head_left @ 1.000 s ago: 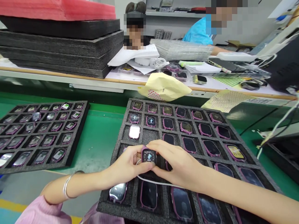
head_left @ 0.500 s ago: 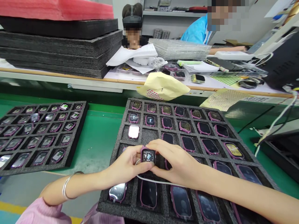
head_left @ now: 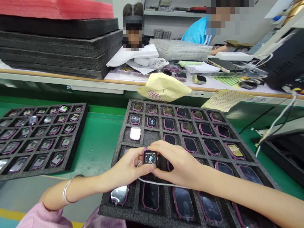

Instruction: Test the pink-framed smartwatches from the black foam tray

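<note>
A small purple-framed smartwatch [head_left: 150, 157] with a lit dial is held above the black foam tray [head_left: 133, 207]. My left hand [head_left: 129, 166] grips its left side, the thumb lying across the lower edge of the screen. On the right side, my right hand [head_left: 175, 161] has its fingers round the top corner and edge of the same watch. A white cable [head_left: 163, 183] runs from beneath the hands to the right. Rows of purple-framed watches lie in the tray's compartments; one near the left shows a white screen [head_left: 135, 133].
Another foam tray of watches [head_left: 87, 110] lies at the left on the green table [head_left: 95, 136]. Behind, a shelf edge [head_left: 95, 83] carries stacked black foam [head_left: 57, 57], papers and cables. Yellow sheets [head_left: 163, 88] overhang it. Two people are beyond.
The view has shifted slightly. Both hands still hold the watch in nearly the same pose. The far person's forearm at the right has drawn back to the left.
</note>
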A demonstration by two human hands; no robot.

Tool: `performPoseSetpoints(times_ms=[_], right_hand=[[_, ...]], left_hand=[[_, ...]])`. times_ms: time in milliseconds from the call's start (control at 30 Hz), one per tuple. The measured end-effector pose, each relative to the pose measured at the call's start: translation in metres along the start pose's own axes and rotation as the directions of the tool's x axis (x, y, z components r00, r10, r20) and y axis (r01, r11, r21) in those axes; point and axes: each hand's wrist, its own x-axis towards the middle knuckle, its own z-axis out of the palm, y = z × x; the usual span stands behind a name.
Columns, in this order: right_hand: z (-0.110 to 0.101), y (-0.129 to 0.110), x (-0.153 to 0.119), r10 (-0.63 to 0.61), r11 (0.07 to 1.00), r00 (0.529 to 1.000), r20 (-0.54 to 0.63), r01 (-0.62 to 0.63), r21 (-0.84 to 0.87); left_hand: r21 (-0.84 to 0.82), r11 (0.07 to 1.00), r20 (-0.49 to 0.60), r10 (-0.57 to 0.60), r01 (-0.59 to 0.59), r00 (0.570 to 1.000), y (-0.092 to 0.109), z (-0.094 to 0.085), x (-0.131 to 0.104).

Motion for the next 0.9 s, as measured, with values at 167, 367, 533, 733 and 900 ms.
performPoseSetpoints(times_ms=[167, 367, 533, 733, 900], right_hand=[[-0.016, 0.013, 0.013, 0.126, 0.973, 0.991, -0.040, -0.116, 0.199], [-0.019, 0.045, 0.022, 0.211, 0.974, 0.976, -0.047, -0.214, -0.072], [-0.044, 0.038, 0.009, 0.200, 0.935, 0.975, 0.099, -0.160, -0.315], [-0.050, 0.038, -0.009, 0.393, 0.813, 0.906, 0.156, -0.263, -0.519], [-0.038, 0.048, -0.018, 0.365, 0.832, 0.929, 0.066, -0.293, -0.470]], left_hand=[[-0.019, 0.999, 0.025, -0.036, 0.037, 0.999, -0.002, 0.001, 0.001], [-0.030, 0.994, 0.073, -0.098, 0.101, 0.993, -0.006, 0.000, 0.000], [-0.061, 0.994, 0.096, -0.088, 0.094, 0.991, -0.001, -0.001, 0.000], [-0.071, 0.992, 0.092, -0.094, 0.101, 0.991, 0.015, 0.011, 0.011], [-0.004, 0.989, 0.121, -0.148, 0.149, 0.982, 0.025, 0.028, 0.030]])
